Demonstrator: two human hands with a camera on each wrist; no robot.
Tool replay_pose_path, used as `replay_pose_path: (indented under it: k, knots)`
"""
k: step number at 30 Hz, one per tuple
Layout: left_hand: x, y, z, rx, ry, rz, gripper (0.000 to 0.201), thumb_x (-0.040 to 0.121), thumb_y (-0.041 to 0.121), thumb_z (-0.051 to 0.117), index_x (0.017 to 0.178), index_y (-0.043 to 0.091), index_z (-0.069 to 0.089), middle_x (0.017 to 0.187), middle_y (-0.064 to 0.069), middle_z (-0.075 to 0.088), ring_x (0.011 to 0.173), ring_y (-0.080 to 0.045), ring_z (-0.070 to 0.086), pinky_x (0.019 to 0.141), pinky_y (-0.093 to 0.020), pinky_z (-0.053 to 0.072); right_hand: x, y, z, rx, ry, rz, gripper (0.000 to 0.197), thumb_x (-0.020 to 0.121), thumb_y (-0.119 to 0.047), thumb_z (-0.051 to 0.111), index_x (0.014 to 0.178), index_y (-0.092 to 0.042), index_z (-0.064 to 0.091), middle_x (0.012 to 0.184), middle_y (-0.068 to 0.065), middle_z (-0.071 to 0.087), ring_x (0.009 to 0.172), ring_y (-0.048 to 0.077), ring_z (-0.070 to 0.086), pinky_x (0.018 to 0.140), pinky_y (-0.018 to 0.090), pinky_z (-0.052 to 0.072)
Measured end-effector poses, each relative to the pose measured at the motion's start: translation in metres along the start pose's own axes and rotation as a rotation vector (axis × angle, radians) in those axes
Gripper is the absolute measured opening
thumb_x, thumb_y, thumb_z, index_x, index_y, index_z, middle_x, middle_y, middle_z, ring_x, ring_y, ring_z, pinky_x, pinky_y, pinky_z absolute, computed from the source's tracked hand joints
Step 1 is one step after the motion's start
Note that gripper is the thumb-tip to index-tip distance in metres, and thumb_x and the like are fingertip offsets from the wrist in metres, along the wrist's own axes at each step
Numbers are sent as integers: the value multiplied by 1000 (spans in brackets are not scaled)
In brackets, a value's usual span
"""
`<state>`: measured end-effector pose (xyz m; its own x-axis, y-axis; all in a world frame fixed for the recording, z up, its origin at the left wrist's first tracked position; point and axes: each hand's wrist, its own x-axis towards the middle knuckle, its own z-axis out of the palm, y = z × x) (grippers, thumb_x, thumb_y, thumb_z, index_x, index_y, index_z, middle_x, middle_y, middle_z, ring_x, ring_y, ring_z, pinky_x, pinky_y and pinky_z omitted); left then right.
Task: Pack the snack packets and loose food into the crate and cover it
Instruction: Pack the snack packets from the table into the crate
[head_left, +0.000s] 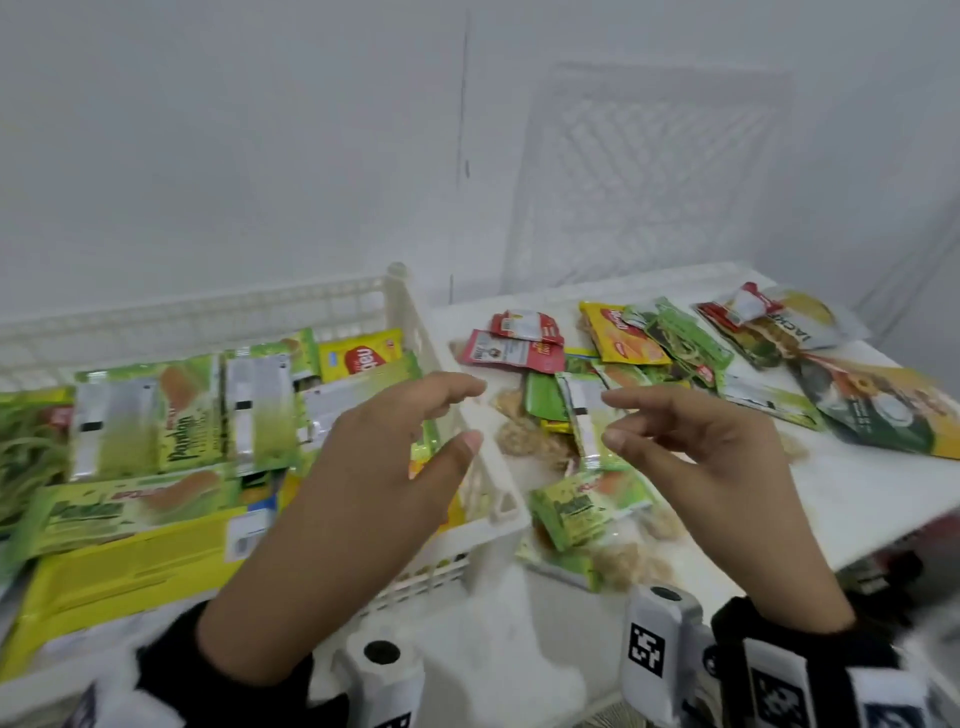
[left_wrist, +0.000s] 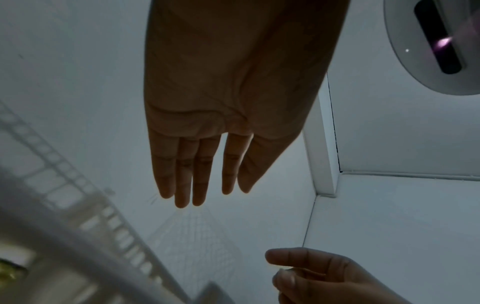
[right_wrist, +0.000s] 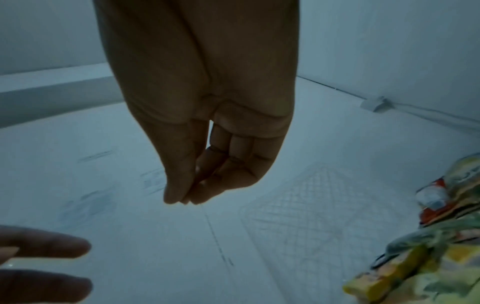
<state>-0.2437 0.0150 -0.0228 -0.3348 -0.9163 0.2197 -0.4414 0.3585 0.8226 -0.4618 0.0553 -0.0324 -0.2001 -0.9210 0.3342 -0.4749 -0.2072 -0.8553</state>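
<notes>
A cream crate stands at the left and holds several green packets and a yellow packet. My left hand hovers over the crate's right wall, fingers relaxed and empty. In the left wrist view the left hand shows straight fingers with nothing in them. My right hand hovers over a pile on the white table, fingers loosely curled and holding nothing. The pile holds red packets, a green packet and loose biscuits.
A white lattice lid leans upright against the wall behind the table. Larger pouches lie at the table's right end, near its edge. In the right wrist view, packets lie to the right of my right hand.
</notes>
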Motion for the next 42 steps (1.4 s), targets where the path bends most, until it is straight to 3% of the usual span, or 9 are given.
replay_pose_path:
  k: [6,11,16,21,25,31,37,39,42]
  knots:
    - [34,28,77,31,-75,-11,28,90,38,52,116,49,49,124,25,52,122,0,45,106,-33,38,32,65,-56,-64,-47,89,21,79,-6,71,88,-26,72,70,-10,70,68,3,64,66,9,47]
    - [57,40,138,150,-148,-91,38,91,38,50,128,45,42,121,28,42,116,3,38,88,-10,24,71,115,-84,-166,-131,100,17,80,-10,71,88,-25,72,69,-9,69,69,4,65,67,15,51]
    - [96,40,176,179,-136,-178,37,91,31,55,128,33,49,127,14,51,121,-5,43,98,-21,33,136,164,-116,-330,-166,50,11,85,-9,66,92,-14,73,75,-4,67,73,11,63,63,10,44]
    - [164,12,193,226,-28,-305,35,91,18,55,126,17,54,130,0,55,116,-12,48,82,-16,30,214,206,-138,-501,-130,80,16,86,-5,62,99,-5,72,97,11,71,90,19,64,83,23,46]
    - [217,-22,190,426,102,-278,41,83,6,59,123,6,54,127,-12,55,117,-27,49,93,-28,35,251,233,-139,-637,-229,141,24,87,-5,56,107,-6,70,111,15,68,105,28,62,94,35,49]
    - [260,-60,182,1064,-476,-227,90,87,38,58,149,15,-1,157,-16,-5,145,-32,-2,116,-43,20,266,252,-135,-815,-512,238,60,85,-42,64,133,-9,49,132,11,55,120,27,52,96,33,42]
    - [264,-72,186,1216,-673,-277,92,85,32,55,147,35,-13,156,-11,-19,144,-38,-7,114,-50,20,266,259,-137,-739,-608,258,96,67,-48,79,143,-15,31,138,16,44,126,32,43,102,43,42]
    - [264,-75,189,1253,-697,-300,96,83,26,60,147,37,-10,155,-11,-20,143,-39,-6,114,-49,20,266,259,-139,-638,-564,248,90,67,-36,82,139,-13,33,128,15,50,115,30,50,91,39,47]
    - [269,-74,186,1266,-717,-274,95,80,28,62,147,37,-4,154,-14,-12,136,-41,21,108,-47,33,274,256,-149,-446,-437,224,54,70,-18,79,113,-10,47,102,6,58,95,24,58,61,23,44]
